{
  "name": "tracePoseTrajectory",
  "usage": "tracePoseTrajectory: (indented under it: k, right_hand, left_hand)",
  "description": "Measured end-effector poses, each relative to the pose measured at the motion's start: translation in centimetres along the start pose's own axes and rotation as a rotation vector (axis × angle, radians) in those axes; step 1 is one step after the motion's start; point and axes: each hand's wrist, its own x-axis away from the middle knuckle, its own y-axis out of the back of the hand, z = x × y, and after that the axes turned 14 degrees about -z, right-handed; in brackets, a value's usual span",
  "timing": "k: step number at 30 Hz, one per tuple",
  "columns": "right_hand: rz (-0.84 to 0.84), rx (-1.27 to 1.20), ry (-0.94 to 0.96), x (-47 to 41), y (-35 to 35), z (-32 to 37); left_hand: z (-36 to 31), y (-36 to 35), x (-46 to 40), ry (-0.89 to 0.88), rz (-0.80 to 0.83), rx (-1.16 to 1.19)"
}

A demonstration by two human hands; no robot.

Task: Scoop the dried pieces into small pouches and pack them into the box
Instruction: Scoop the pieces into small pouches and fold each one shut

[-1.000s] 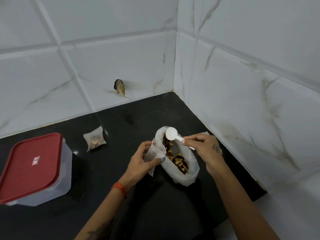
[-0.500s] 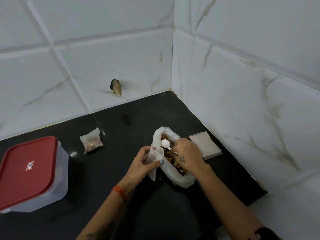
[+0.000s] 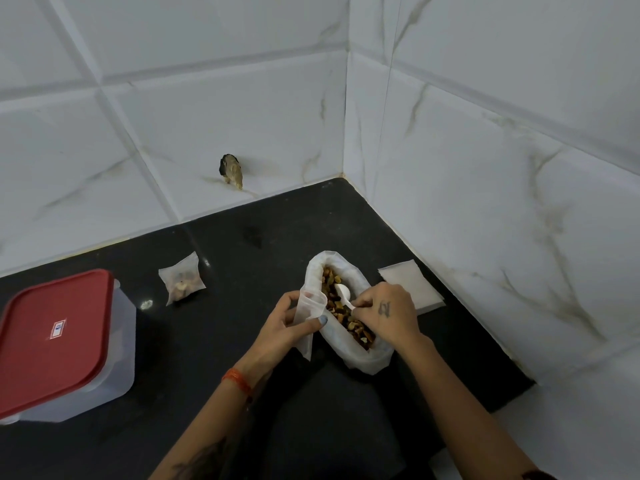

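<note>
Head view: left hand (image 3: pixel 289 323) grips empty pouch (image 3: pixel 309 308); right hand (image 3: pixel 388 311) pinches spoon (image 3: pixel 343 293); lidded box (image 3: pixel 62 344) far left.

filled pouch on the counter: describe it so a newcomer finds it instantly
On the black counter, look just right of the red-lidded box, near the back wall. The filled pouch lies alone, brown pieces showing through. The flat pouches by the right wall look empty.

Home kitchen: black stone counter (image 3: pixel 214 341) cornered by marbled wall tiles (image 3: pixel 485 202).
</note>
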Motion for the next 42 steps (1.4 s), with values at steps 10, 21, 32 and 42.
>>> tracePoseTrajectory:
  k: [10, 21, 32, 42]
  right_hand:
    - [0.176, -0.21, -0.225, -2.7, 1.1, -0.1]
    - [0.226, -0.134, -0.235, -3.1, 0.9, -0.3]
    - [0.24, -0.169, -0.23, -3.1, 1.2, 0.0]
    - [0.172, 0.013, -0.163, -2.9, -0.4, 0.7]
  left_hand:
    - [-0.6, -0.1, 0.2, 0.012, 0.022, 0.029]
    - [-0.6, -0.1, 0.1, 0.025, 0.01, 0.041]
    - [-0.6, -0.2, 0.1, 0.034, 0.007, 0.032]
    - [-0.5, -0.2, -0.1, 0.03, 0.012, -0.008]
